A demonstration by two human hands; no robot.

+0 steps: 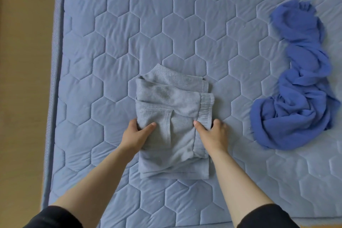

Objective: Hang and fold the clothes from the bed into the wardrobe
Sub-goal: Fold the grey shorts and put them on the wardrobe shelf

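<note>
The left hand [136, 132] and the right hand [212, 133] each pinch one side of the folded grey garment [172, 105], thumb on top, fingers under it, on the bed [111, 42]. Well to the right of the right hand lies a crumpled blue garment [299, 89].

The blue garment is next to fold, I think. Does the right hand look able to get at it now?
Probably yes. The right hand pinches the folded grey garment, so it must let go first, but only bare mattress lies between it and the crumpled blue garment.
</note>
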